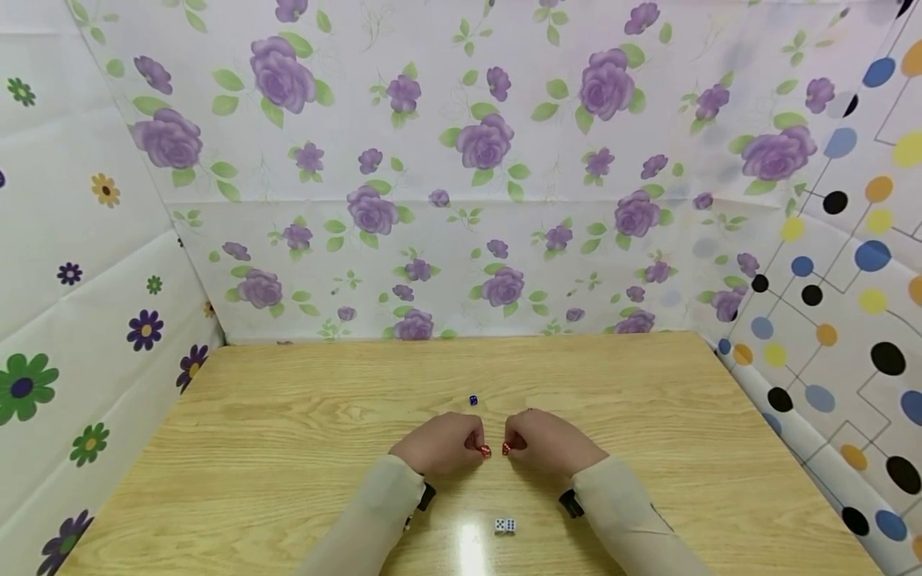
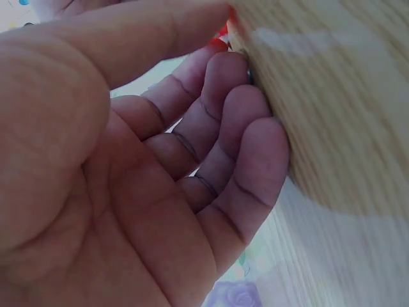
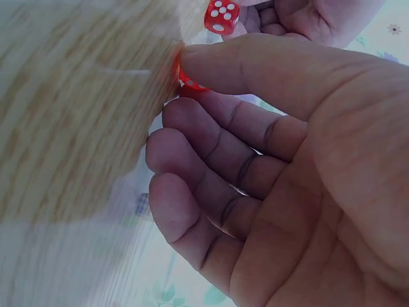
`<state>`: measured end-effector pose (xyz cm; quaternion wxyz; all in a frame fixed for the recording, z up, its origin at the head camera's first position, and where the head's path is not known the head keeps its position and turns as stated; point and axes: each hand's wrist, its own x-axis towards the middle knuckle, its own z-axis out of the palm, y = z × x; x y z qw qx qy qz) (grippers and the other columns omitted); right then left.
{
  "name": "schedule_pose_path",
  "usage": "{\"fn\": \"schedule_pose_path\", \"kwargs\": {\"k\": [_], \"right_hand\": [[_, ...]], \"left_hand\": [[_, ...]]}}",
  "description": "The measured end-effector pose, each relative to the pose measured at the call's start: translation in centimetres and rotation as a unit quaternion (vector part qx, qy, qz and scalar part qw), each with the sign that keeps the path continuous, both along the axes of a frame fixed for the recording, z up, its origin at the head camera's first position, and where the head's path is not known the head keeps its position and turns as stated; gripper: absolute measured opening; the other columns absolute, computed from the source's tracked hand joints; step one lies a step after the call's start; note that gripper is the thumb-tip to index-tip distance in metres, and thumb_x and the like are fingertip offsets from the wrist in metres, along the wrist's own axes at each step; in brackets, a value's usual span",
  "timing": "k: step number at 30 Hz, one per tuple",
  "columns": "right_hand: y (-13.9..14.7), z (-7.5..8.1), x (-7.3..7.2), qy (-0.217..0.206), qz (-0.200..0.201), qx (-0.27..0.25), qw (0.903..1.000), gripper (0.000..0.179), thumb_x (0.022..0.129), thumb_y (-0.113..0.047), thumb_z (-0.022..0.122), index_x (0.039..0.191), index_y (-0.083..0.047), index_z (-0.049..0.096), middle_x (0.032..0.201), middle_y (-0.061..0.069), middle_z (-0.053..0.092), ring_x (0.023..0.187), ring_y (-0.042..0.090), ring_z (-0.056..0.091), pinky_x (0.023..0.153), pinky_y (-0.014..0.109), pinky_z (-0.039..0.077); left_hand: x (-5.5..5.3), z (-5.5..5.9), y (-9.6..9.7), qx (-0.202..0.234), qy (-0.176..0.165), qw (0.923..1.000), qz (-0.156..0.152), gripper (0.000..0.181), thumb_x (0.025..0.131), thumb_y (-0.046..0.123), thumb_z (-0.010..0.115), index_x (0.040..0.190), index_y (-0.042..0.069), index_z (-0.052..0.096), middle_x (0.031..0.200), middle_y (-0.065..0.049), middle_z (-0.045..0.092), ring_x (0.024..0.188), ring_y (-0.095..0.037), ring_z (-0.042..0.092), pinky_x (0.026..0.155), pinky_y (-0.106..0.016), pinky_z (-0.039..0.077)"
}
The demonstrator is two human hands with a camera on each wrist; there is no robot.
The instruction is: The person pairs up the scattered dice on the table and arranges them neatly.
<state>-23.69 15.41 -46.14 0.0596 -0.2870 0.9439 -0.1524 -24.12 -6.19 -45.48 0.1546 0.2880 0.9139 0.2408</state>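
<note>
In the head view my left hand [image 1: 442, 444] pinches a red die [image 1: 486, 452] between thumb and index finger, low over the wooden table. Facing it across a narrow gap, my right hand [image 1: 551, 444] pinches a second red die [image 1: 507, 449]. The right wrist view shows white pips on the left hand's red die [image 3: 222, 16], while the right thumb hides most of the other red die [image 3: 193, 84]. In the left wrist view only a sliver of red [image 2: 223, 31] shows beyond the thumb. The other fingertips of both hands curl close by the tabletop.
A small blue die [image 1: 473, 400] lies beyond the hands. Two white dice [image 1: 506, 526] sit side by side between the forearms, nearer the front. Patterned cloth walls [image 1: 461, 176] enclose the wooden table [image 1: 288, 400] at the back and both sides.
</note>
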Motion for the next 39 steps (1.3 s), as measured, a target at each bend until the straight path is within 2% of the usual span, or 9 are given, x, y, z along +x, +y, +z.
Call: {"fn": "schedule_pose_path", "kwargs": {"k": [8,18,26,31,39], "right_hand": [[-0.1,0.2,0.1,-0.002,-0.005,0.002,1.0,0.01,0.084,-0.022,0.072,0.085,-0.02,0.063,0.074,-0.014,0.053,0.065,0.006,0.047,0.062,0.025,0.041],[-0.1,0.2,0.2,0.009,0.011,0.004,0.9999,0.009,0.084,-0.02,0.071,0.084,-0.02,0.062,0.074,-0.014,0.055,0.064,0.003,0.047,0.063,0.024,0.043],[-0.1,0.2,0.1,0.014,0.013,0.004,0.9998,0.009,0.084,-0.021,0.072,0.086,-0.019,0.064,0.077,-0.012,0.058,0.067,0.002,0.049,0.069,0.026,0.046],[0.0,0.3,0.1,0.008,0.014,0.001,0.9999,0.01,0.083,-0.02,0.073,0.087,-0.018,0.064,0.077,-0.012,0.058,0.068,0.002,0.05,0.066,0.024,0.046],[0.0,0.3,0.1,0.009,0.012,0.002,0.9999,0.01,0.084,-0.022,0.073,0.087,-0.019,0.064,0.077,-0.014,0.056,0.067,0.002,0.049,0.064,0.023,0.045]], "left_hand": [[0.0,0.2,0.3,0.002,0.005,1.0,0.004,0.011,0.085,0.024,0.07,0.089,0.019,0.061,0.078,0.013,0.057,0.067,-0.006,0.052,0.065,-0.025,0.045],[-0.2,-0.1,1.3,-0.008,0.019,0.9998,0.001,0.01,0.085,0.024,0.068,0.082,0.023,0.059,0.076,0.014,0.057,0.066,-0.006,0.052,0.063,-0.024,0.044],[-0.2,0.0,1.7,0.006,0.023,0.9997,-0.008,0.007,0.086,0.021,0.068,0.089,0.02,0.062,0.079,0.013,0.057,0.069,-0.005,0.053,0.065,-0.023,0.045],[-0.2,0.0,1.6,0.008,0.022,0.9997,-0.005,0.012,0.084,0.021,0.07,0.093,0.018,0.062,0.081,0.012,0.057,0.07,-0.005,0.053,0.065,-0.023,0.045],[-0.4,-0.3,1.7,0.007,0.025,0.9996,-0.007,0.014,0.084,0.022,0.071,0.092,0.019,0.061,0.078,0.013,0.056,0.068,-0.005,0.053,0.064,-0.023,0.045]]}}
